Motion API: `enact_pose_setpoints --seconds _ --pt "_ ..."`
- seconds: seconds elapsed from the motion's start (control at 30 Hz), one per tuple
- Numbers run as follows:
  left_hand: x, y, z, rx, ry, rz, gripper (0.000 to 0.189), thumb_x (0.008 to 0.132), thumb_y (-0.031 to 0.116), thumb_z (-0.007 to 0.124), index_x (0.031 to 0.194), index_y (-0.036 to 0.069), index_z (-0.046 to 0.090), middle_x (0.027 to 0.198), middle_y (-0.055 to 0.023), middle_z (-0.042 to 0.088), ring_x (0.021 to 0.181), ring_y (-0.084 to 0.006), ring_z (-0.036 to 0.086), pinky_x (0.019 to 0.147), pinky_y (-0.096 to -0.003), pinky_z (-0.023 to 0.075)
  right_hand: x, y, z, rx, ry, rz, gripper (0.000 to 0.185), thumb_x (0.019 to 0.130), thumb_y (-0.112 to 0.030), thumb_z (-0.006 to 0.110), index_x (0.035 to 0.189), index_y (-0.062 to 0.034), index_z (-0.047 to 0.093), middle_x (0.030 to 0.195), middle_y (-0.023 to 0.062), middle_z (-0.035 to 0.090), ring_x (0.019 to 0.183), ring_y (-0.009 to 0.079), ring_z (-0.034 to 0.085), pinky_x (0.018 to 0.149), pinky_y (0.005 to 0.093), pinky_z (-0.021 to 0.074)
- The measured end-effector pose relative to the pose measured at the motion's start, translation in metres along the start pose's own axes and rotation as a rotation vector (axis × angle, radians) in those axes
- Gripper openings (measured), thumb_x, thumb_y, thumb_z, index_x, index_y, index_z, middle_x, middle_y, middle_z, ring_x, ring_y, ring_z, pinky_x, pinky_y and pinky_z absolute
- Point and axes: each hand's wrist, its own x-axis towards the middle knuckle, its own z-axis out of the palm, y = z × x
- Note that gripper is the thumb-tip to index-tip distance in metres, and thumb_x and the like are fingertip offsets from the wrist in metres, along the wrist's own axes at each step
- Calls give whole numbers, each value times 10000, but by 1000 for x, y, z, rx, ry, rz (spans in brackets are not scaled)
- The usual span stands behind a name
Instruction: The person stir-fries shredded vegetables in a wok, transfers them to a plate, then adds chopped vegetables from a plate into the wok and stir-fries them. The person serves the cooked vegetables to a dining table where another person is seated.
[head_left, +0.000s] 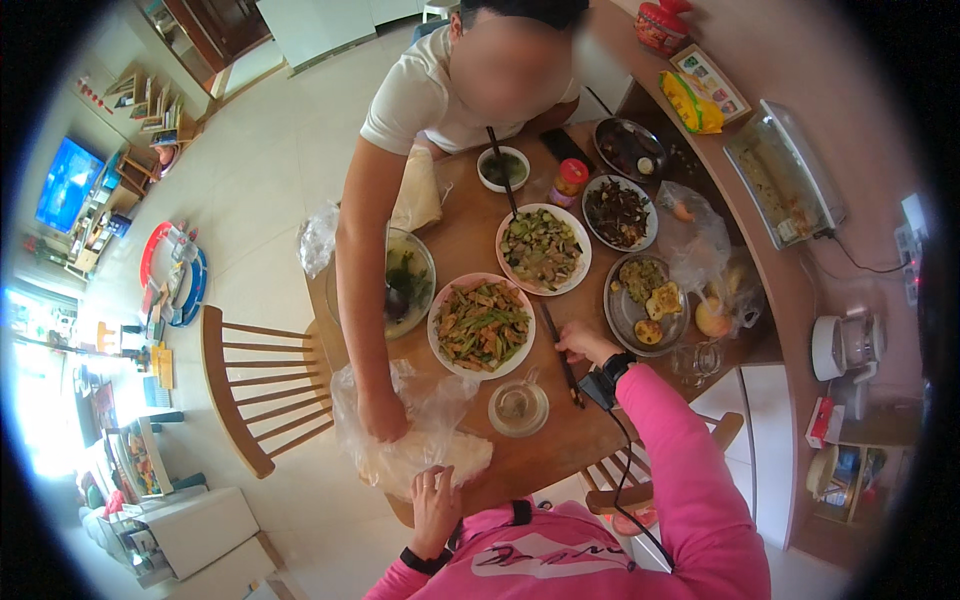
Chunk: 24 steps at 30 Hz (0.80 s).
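Note:
My right hand (586, 345) pinches a pair of dark chopsticks (551, 326) close to the tabletop, right of a plate of stir-fried green vegetables and meat (481, 326). At the near table edge, my left hand (436, 506) has its fingertips at the rim of a pale flatbread (461, 457); whether they grip it is unclear. A clear plastic bag (442, 394) partly covers this bread. Another person's hand (382, 416) reaches down into the bag from across the table. A glass cup of pale liquid (518, 409) stands between my hands.
A soup bowl (416, 266) sits partly behind the other person's forearm. A zucchini dish (544, 250), a dark dish (619, 213) and a metal plate of food (646, 304) stand farther right. Wooden chairs (266, 390) flank the table. A black cable (626, 457) hangs from my right wrist.

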Motion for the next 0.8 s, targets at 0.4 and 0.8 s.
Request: enact_pose_setpoints --seconds 0.4,0.8 --pt "-4 -10 -17 -22 25 44 379 786 72 617 1162 67 572 1066 -140 534 997 -321 504 879 -455 394 29 -34 -6 890 122 -197 316 1001 -133 407 1239 75 406 1234 208 495 1047 324 582 880 428 557" --pt "22 -31 -41 14 71 130 407 773 62 622 1178 77 581 1018 -131 521 947 -307 498 860 -448 376 -35 -51 0 785 316 -212 327 987 -101 375 1218 129 400 1176 258 519 940 345 632 714 408 627"
